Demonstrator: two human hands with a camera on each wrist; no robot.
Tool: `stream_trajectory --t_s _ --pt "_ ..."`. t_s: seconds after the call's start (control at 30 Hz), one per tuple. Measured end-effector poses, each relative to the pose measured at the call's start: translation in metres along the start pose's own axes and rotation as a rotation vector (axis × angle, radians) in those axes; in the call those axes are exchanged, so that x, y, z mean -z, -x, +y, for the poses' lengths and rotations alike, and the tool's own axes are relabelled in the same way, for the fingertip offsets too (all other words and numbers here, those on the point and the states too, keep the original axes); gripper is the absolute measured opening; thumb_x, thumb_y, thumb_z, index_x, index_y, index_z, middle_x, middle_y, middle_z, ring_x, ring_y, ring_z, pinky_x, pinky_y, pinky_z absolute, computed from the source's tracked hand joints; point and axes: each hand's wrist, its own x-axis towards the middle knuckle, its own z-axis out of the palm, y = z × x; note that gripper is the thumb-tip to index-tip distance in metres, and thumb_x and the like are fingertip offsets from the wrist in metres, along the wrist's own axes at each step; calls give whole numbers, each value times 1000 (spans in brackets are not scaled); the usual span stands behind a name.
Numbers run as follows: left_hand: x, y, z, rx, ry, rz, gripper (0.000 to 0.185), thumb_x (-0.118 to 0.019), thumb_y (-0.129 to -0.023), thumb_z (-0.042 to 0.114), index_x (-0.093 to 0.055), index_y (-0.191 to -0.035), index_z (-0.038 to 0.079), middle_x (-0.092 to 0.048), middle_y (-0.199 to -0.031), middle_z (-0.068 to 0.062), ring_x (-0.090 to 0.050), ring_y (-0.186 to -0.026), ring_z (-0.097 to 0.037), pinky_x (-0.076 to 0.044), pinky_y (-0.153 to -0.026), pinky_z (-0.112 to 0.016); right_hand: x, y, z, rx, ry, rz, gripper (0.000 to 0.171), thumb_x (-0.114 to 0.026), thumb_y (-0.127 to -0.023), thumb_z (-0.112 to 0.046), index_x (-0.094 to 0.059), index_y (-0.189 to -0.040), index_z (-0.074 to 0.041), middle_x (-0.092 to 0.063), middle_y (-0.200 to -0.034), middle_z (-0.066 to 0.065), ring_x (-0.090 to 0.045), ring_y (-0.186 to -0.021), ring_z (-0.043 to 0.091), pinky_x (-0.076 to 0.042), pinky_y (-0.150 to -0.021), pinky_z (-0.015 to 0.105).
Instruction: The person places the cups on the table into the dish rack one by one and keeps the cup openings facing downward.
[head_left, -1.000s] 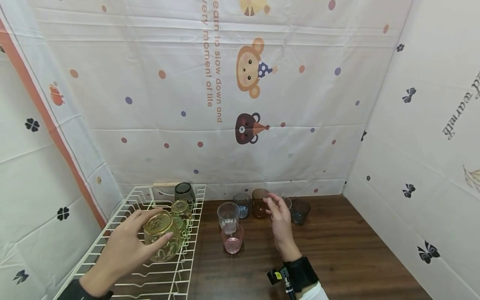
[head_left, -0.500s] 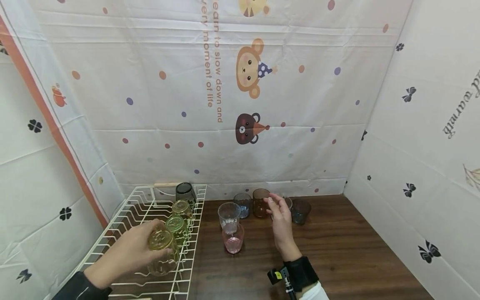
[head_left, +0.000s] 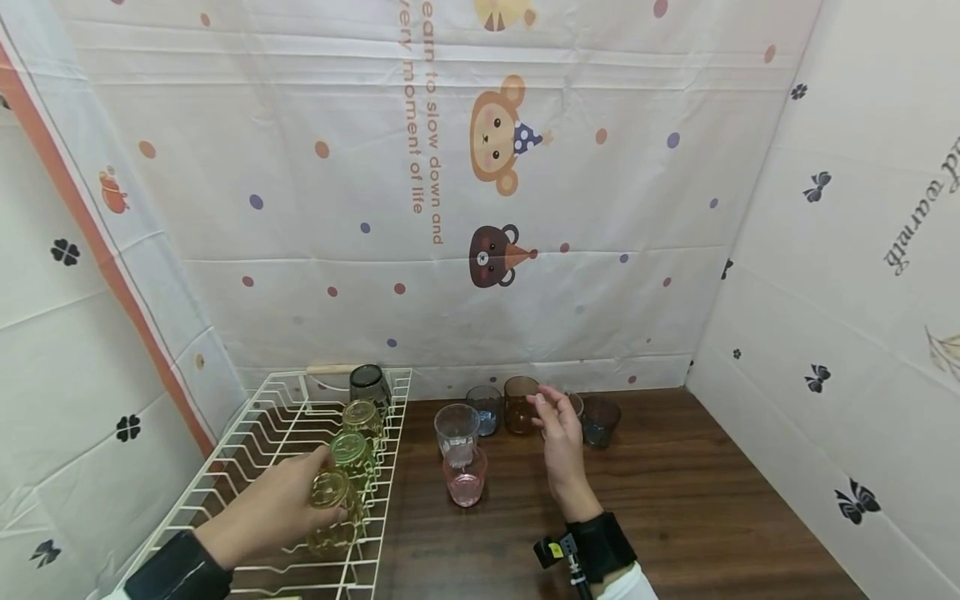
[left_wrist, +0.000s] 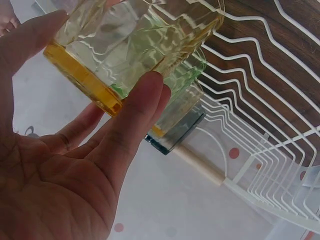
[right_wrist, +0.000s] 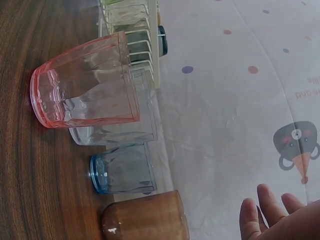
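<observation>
An upside-down yellow glass (head_left: 330, 492) is held between the thumb and fingers of my left hand (head_left: 277, 504), over the white wire rack (right_wrist: 156, 50). The left wrist view shows fingertips around its amber base (left_wrist: 82, 75). Right behind it in the rack stands a green glass (head_left: 351, 450), also upside down, followed by another yellow glass (head_left: 362, 417) and a dark grey glass (head_left: 369, 383). My right hand (head_left: 564, 454) is raised beside a brown glass (head_left: 517, 410), fingers loosely bent with nothing in them.
On the wooden table, a pink glass (head_left: 465, 485) stands before a clear glass (head_left: 455, 421), with a blue glass (head_left: 485, 408) behind. A dark glass (head_left: 602, 425) stands right of my right hand, which partly hides another clear glass (head_left: 576, 405). Patterned white sheets (head_left: 360, 317) surround the table.
My left hand has moved the yellow glass down and slightly right, from overlapping the green glass to in front of it. The right hand stays in place.
</observation>
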Motion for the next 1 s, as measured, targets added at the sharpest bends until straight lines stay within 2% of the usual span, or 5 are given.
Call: stream_trajectory --t_s 0.13,0.3,0.43,0.73,1.0 --pt "-1 -2 0 4 12 7 65 -94 -75 50 -64 -117 12 -67 -87 5 -60 -77 -11 -53 -67 -37 0 0 0 -9 -2 -3 47 -44 -116 -31 -48 -152 -2 -62 -145 22 -57 -116 1 -48 -98 21" --pt "-2 -3 0 9 3 13 69 -94 -74 50 -66 -123 10 -74 -102 -1 -69 -92 -17 -60 -78 -45 -1 1 0 -13 -8 -3 48 -44 -116 -31 -48 -152 0 -59 -147 28 -57 -117 3 -48 -99 23" --pt "-2 -4 0 9 16 -10 71 -95 -73 46 -66 -126 9 -74 -104 -2 -67 -90 -17 -61 -82 -48 -2 1 -1 -6 -5 -7 47 -44 -116 -30 -48 -151 0 -59 -147 30 -57 -119 3 -48 -99 22" --pt "-5 -6 -2 -36 6 3 75 -96 -73 48 -67 -128 7 -76 -121 -14 -72 -110 -36 -59 -95 -60 -4 0 -2 5 -1 -12 45 -46 -115 -30 -51 -148 0 -63 -143 27 -59 -128 17 -48 -99 22" --pt "-6 -4 -3 -39 13 1 78 -96 -72 49 -67 -130 5 -75 -126 -15 -71 -116 -39 -57 -99 -62 -7 3 -4 0 1 -19 45 -47 -115 -30 -52 -147 1 -64 -141 25 -59 -113 -2 -48 -98 21"
